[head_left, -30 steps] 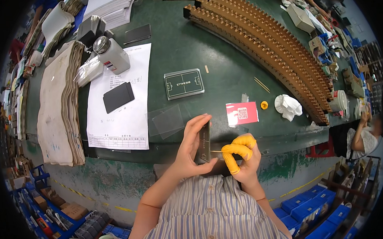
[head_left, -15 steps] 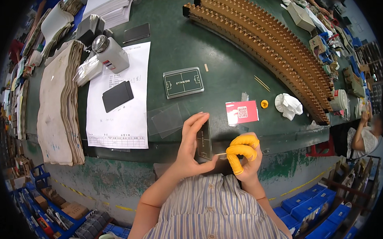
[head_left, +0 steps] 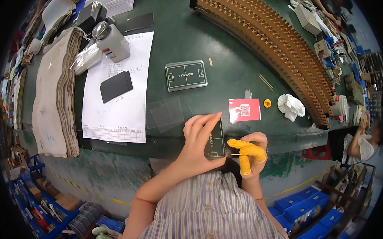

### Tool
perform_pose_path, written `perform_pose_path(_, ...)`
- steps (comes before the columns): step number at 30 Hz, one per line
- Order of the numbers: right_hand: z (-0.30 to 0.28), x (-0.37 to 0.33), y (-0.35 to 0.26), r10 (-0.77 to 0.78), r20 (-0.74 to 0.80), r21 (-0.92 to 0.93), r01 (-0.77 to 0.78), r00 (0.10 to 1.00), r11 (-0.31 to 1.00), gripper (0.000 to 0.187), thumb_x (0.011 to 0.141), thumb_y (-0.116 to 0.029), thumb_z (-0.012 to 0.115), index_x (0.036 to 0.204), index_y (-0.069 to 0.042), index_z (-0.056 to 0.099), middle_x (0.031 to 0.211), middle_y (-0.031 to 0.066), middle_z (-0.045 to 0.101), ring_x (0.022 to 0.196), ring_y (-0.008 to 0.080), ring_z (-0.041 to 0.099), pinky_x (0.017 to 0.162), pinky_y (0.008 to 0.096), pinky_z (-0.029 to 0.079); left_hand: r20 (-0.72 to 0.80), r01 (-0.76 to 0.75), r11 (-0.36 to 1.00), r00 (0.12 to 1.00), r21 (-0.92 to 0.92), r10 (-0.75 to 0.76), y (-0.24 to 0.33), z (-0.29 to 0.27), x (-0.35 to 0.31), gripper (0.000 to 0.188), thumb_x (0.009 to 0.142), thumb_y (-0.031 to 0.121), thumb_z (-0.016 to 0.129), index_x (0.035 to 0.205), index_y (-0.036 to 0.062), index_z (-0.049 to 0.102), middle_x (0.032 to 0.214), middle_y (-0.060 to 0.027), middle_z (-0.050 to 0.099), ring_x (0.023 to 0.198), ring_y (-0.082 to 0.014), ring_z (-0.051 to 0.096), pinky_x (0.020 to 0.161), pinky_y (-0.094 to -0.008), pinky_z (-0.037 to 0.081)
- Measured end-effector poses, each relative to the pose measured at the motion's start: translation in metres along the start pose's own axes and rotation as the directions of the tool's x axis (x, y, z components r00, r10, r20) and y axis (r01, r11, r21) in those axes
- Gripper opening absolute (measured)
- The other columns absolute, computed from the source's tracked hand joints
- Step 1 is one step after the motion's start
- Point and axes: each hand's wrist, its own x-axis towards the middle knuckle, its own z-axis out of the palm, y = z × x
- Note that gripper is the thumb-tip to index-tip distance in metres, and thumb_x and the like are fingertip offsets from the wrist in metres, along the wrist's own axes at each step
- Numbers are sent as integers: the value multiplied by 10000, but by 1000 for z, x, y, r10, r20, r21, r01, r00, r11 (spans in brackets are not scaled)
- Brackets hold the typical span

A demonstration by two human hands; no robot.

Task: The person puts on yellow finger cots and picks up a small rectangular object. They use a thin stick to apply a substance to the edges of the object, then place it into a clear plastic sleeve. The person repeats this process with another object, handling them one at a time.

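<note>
My left hand (head_left: 198, 142) grips a small dark green rectangular panel with white line markings (head_left: 214, 139), held upright at the table's front edge. My right hand (head_left: 249, 153), with yellow finger cots on thumb and fingers, pinches a thin stick (head_left: 234, 154) whose tip touches the panel's lower right edge. A second, similar panel (head_left: 186, 75) lies flat on the green table (head_left: 223, 51) farther back.
A white paper sheet (head_left: 119, 96) with a dark rectangle (head_left: 116, 86) and a dispenser bottle (head_left: 110, 41) lies at left, beside stacked beige sheets (head_left: 55, 94). Clear film pieces (head_left: 166, 114), a red card (head_left: 244, 110), a crumpled white cloth (head_left: 291, 106) and long brown slotted racks (head_left: 277, 45) are nearby. Another person sits at far right.
My right hand has shifted slightly, keeping the stick against the panel's lower edge. My left hand still holds the panel in about the same place.
</note>
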Motion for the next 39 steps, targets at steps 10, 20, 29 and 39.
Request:
perform_pose_path(10,9,-1,-4,211,-9,211,-204,978,956,269,880,-319,609,936,-58,584,1060,120,565,947,223,516,821,336,431,41,9,996,999,89,-13,10,-9,6,941,618,227,809,1428,21,375,1270,-128,461,1174,-326,389,1006,-452,279)
perform_pose_path(20,6,-4,1,129,-41,186,-119,991,975,224,873,-288,604,900,-66,613,1022,105,608,901,254,521,831,373,413,58,-14,996,998,92,8,16,-12,7,973,596,231,818,1434,26,368,1233,-110,495,1153,-302,413,982,-426,268)
perform_pose_path(29,6,-7,-1,104,-70,198,-88,992,976,249,888,-331,607,895,-83,589,972,88,589,871,220,501,778,342,412,80,-23,996,997,92,16,22,-16,9,972,579,220,811,1429,30,379,1213,-99,501,1143,-294,417,976,-420,263)
perform_pose_path(39,9,-8,-5,78,-79,249,-56,994,967,253,903,-351,598,907,-106,538,929,91,539,843,207,457,765,331,386,111,2,992,994,126,-16,21,-22,10,1049,540,201,829,1447,36,330,1320,-68,506,1190,-266,399,1036,-396,228)
